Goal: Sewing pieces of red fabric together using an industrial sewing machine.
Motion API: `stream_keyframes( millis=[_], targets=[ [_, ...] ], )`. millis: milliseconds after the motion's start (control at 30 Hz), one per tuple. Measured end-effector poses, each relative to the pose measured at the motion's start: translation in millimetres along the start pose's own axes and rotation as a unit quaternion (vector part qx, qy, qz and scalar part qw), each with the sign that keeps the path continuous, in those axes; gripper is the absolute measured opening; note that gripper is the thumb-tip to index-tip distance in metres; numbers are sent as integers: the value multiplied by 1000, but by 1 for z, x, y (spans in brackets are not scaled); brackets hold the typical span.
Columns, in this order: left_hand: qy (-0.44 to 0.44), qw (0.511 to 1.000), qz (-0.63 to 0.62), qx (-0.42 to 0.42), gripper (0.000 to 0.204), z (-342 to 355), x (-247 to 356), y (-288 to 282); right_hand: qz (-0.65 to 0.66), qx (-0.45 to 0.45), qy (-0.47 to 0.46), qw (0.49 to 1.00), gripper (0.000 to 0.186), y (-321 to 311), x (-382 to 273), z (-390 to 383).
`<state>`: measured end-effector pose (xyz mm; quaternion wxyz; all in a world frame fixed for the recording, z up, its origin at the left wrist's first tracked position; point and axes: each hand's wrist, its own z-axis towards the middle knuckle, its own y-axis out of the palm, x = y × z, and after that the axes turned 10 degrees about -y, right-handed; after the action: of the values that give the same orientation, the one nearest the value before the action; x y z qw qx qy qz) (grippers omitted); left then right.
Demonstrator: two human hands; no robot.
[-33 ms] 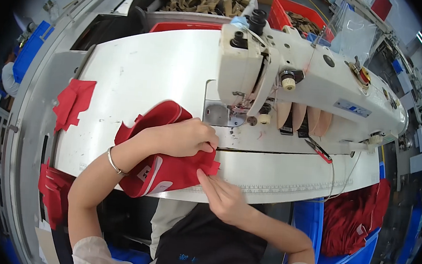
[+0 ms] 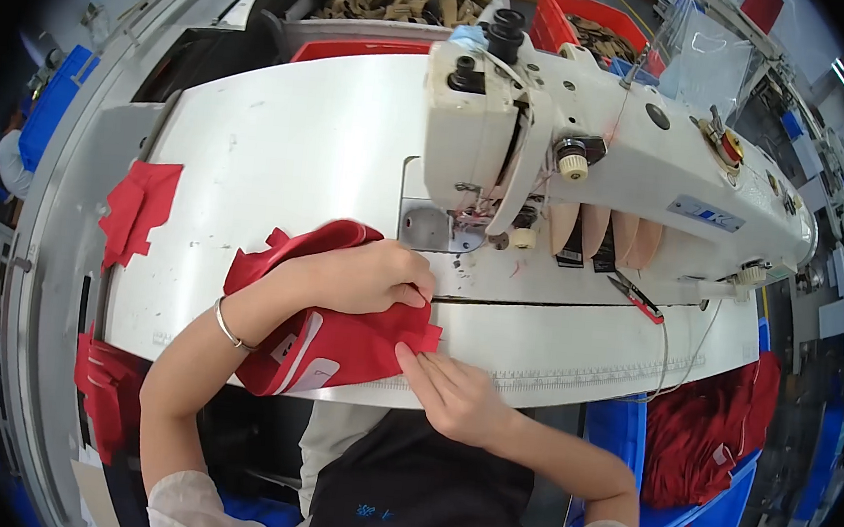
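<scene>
A red fabric piece (image 2: 363, 343) with white piping and white labels lies bunched at the front edge of the sewing table (image 2: 282, 141). My left hand (image 2: 381, 278) rests over its upper part, with fingers curled closed on the cloth. At the cloth's right corner, my right hand (image 2: 456, 395) pinches the edge between thumb and fingers; the thumb is partly hidden. Behind the cloth, slightly right of my left hand, stands a white sewing machine (image 2: 475, 118). The cloth lies in front of its metal needle plate (image 2: 427, 226), apart from the needle.
Red cut pieces (image 2: 140, 214) lie at the table's left, with more red fabric (image 2: 112, 392) hanging below. Red-handled thread snips (image 2: 637, 298) and tan curved pieces (image 2: 593, 233) lie under the machine arm. A blue bin (image 2: 618, 436) holds red fabric (image 2: 703, 439) at right.
The raised upper fold of the red fabric has sunk lower and flatter beside my left wrist. Both hands keep their hold almost in place. The whole view has shifted slightly.
</scene>
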<state>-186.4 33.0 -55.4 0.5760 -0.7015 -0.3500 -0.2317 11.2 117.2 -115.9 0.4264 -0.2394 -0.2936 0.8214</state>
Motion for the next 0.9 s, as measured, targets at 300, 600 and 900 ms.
stream_keyframes(
  millis=[300,600,900],
  targets=[
    [-54,989,-21,139,15,39,-14,-4,-120,-179,-211,953,32,-27,70,12],
    [0,980,-14,198,28,37,-24,-4,-136,-218,-244,935,29,-37,78,21],
    [17,968,-110,226,27,81,-33,-13,-240,-345,-264,868,41,-40,97,9]
  ],
)
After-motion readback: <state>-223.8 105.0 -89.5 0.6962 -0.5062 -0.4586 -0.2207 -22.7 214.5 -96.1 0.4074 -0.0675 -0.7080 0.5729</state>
